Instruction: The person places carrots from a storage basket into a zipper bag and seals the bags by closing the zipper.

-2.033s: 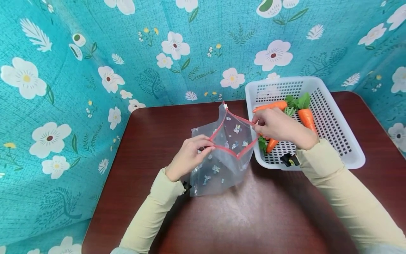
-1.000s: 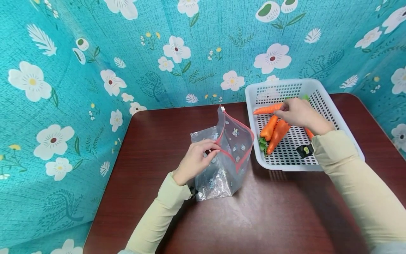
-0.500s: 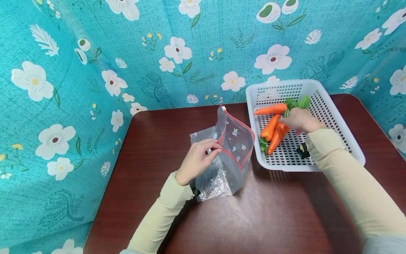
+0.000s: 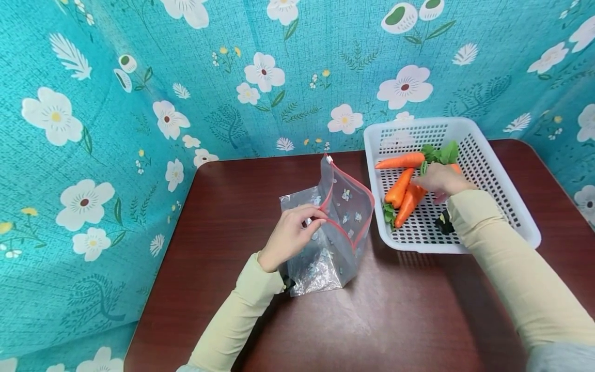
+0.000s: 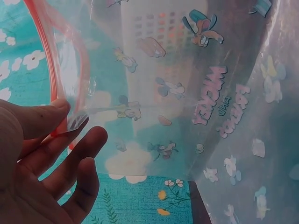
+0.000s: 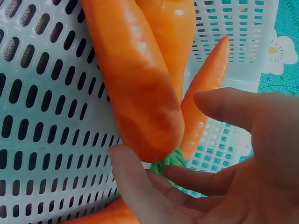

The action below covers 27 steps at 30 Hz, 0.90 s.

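Observation:
My left hand (image 4: 290, 227) pinches the red zip edge of a clear slider zip bag (image 4: 318, 266) printed with cartoon figures. The bag stands with its mouth agape toward the basket. In the left wrist view, thumb and index finger grip the red strip (image 5: 46, 60), the other fingers loosely bent. My right hand (image 4: 441, 178) is down in the white basket. In the right wrist view its parted fingers (image 6: 126, 172) surround the thick green-topped end of a large carrot (image 6: 135, 84), the thumb apart from it. Two more carrots, an upright one (image 4: 397, 188) and a sideways one (image 4: 400, 160), lie close by.
The white perforated basket (image 4: 534, 237) stands at the back right of the dark wooden table (image 4: 223, 206). Another carrot (image 4: 455, 168) with green leaves (image 4: 448, 153) lies behind my right hand. A blue flowered cloth (image 4: 209, 62) hangs behind and at the left.
My right hand has let go of the bag's edge and moved right into the basket, lowering to the large carrot. My left hand has kept its pinch on the bag.

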### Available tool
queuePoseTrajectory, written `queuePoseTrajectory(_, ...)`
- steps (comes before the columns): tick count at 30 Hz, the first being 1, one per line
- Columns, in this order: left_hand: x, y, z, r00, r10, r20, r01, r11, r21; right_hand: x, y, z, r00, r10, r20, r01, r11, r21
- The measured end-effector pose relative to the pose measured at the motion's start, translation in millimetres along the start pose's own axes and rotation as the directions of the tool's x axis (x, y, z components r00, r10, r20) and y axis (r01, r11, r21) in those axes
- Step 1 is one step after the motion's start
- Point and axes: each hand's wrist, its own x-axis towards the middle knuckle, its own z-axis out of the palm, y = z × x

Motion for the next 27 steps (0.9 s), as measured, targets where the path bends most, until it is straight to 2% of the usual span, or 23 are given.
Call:
queuePoseTrajectory(6, -0.3, -0.3, 0.8, 1.0, -0.007, -0.001, 0.007, 1.0, -0.004, 5.3, -1.5, 0.1, 1.0, 0.004, 0.001, -0.004, 0.998, -0.059)
queuePoseTrajectory(11, 0.2, 0.5, 0.9, 1.0, -0.019, 0.004, 0.019, 1.0, -0.01, 5.3, 1.9, 1.9, 1.0, -0.008, 0.023, 0.008, 0.999, -0.033)
queuePoseTrajectory(18, 0.4, -0.4, 1.6, 0.999, -0.027, 0.018, 0.027, 0.999, -0.026, 10.1, 4.1, 4.9, 1.0, 0.001, 0.014, -0.001, 1.0, -0.017)
queuePoseTrajectory(27, -0.3, -0.5, 2.5, 1.0, -0.02, 0.016, 0.02, 1.0, -0.024, 9.0, 5.1, 7.5, 0.999, -0.024, 0.022, 0.023, 1.0, 0.019)
